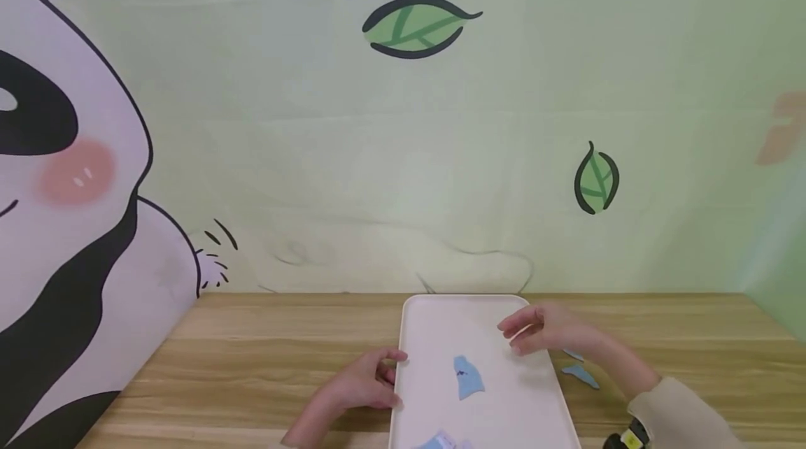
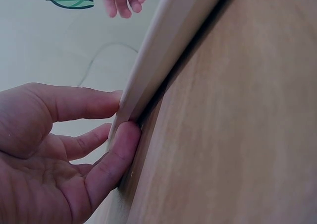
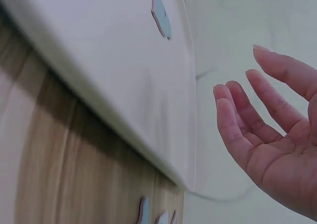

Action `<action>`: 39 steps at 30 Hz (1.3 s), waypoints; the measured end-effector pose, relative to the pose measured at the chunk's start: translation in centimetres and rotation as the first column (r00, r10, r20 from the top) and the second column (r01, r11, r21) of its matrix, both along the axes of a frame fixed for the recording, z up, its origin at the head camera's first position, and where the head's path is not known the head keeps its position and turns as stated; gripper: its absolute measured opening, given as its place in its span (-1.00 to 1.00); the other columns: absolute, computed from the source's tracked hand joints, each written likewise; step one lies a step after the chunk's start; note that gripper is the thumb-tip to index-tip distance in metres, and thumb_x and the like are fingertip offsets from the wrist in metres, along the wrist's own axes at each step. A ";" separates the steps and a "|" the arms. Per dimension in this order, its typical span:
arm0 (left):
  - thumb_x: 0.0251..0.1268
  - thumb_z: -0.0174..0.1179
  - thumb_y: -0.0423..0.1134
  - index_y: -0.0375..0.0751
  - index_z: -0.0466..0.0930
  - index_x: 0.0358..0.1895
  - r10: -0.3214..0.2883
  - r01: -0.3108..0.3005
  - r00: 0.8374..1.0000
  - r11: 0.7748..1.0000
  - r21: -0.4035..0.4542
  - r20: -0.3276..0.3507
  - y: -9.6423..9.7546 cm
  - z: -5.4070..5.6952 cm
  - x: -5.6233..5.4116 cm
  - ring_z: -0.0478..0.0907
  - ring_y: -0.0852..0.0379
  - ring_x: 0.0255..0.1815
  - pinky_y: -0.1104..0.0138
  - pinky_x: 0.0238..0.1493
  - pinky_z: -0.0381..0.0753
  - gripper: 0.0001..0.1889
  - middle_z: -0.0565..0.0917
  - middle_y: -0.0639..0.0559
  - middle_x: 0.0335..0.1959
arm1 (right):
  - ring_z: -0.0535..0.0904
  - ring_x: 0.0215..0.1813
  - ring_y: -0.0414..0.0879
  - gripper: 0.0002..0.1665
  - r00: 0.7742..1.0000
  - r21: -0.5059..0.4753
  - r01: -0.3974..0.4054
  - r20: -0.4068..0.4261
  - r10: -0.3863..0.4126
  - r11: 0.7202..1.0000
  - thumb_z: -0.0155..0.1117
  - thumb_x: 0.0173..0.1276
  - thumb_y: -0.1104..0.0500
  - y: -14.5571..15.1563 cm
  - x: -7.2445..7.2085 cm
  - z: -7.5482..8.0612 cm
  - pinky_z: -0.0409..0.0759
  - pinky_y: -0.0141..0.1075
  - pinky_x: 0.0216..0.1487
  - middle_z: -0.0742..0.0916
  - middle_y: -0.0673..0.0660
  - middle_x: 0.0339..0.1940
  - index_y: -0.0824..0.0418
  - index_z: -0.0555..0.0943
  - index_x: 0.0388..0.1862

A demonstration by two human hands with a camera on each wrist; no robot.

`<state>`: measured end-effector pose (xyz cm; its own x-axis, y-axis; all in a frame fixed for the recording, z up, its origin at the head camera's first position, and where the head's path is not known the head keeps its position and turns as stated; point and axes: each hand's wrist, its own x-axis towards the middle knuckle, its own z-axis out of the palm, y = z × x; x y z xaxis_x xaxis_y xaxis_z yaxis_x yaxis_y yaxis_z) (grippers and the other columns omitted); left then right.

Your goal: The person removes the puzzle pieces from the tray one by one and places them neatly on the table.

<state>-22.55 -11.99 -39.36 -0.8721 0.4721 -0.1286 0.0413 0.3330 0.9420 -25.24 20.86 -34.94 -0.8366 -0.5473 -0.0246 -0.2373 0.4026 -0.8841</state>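
Note:
A white tray [image 1: 422, 323] lies on the wooden table, with a blue flat puzzle-like piece [image 1: 469, 378] near its middle. Another light blue piece [image 1: 436, 442] is at the tray's near end, cut off by the frame. My left hand [image 1: 366, 380] holds the tray's left edge; in the left wrist view its fingertips and thumb [image 2: 119, 152] touch the rim and side. My right hand [image 1: 544, 329] hovers above the tray's far right part. Its fingers are loosely bent, with nothing between them in the right wrist view.
Several blue pieces [image 1: 581, 375] lie on the wooden table [image 1: 302, 337] to the right of the tray, partly hidden by the right forearm. A black and yellow object [image 1: 632, 436] shows beside the right sleeve. Behind the table stands a pale green wall [image 1: 315, 155] with painted leaves.

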 end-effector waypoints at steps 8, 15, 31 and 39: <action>-0.21 0.23 -0.61 -0.45 0.29 0.14 -0.008 0.009 1.000 1.000 0.011 -0.005 -0.1 0.0 -0.1 0.41 0.14 -0.40 0.42 -0.43 0.54 -0.34 0.41 -0.09 -0.37 | 0.60 -0.11 0.07 -0.52 1.000 -0.013 -0.009 0.013 0.009 1.000 0.36 0.05 0.29 -2.2 -0.2 -0.6 0.58 -0.29 -0.13 0.63 0.35 -0.10 0.48 0.53 -0.04; -0.21 0.24 -0.62 -0.45 0.28 0.15 -0.004 0.004 1.000 1.000 0.014 -0.003 -0.1 -0.2 -0.1 0.41 0.13 -0.42 0.40 -0.42 0.55 -0.33 0.40 -0.10 -0.37 | 0.60 -0.17 0.00 -0.51 0.999 -0.019 -0.011 0.048 0.012 1.000 0.38 -0.01 0.34 -4.3 -0.3 -1.4 0.59 -0.30 -0.18 0.63 0.29 -0.14 0.47 0.54 -0.05; -0.22 0.25 -0.62 -0.43 0.31 0.14 0.000 0.000 1.000 1.000 0.019 0.016 0.1 -0.1 0.0 0.42 0.12 -0.39 0.38 -0.40 0.57 -0.33 0.40 -0.10 -0.36 | 0.44 -0.42 -0.21 -0.52 0.999 0.027 -0.030 0.016 0.030 0.999 0.42 -0.17 0.41 -6.4 -0.6 -3.2 0.40 -0.47 -0.48 0.60 0.06 -0.41 0.39 0.59 -0.14; -0.22 0.26 -0.62 -0.43 0.31 0.13 -0.002 0.002 1.000 1.000 0.014 0.006 0.0 -0.3 0.2 0.42 0.12 -0.39 0.38 -0.40 0.57 -0.34 0.41 -0.10 -0.36 | 0.40 -0.40 -0.15 -0.47 0.998 0.115 0.019 -0.067 -0.011 0.993 0.39 -0.31 0.49 -7.2 0.0 -3.5 0.37 -0.45 -0.50 0.58 0.07 -0.36 0.33 0.62 -0.20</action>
